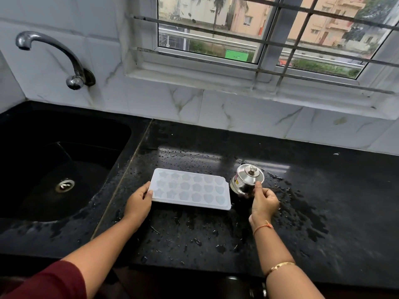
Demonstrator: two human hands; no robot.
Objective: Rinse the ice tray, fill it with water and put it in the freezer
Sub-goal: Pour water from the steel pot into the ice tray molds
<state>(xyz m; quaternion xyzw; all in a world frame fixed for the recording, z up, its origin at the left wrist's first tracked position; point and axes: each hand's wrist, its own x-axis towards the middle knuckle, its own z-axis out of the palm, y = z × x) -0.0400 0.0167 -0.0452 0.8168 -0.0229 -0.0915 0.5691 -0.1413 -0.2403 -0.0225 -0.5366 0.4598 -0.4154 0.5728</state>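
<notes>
Because the white translucent plastic ice tray (190, 188) lies flat on the wet black stone table (216, 238), just right of the black sink (64, 152), it is probably slick, light and prone to flexing. The left grip (139, 201) pinches its left short edge. The right grip (264, 201) pinches the rim of the small lidded stainless-steel pot (244, 182) beside it. Recommended hold: both short edges, tray level.
</notes>
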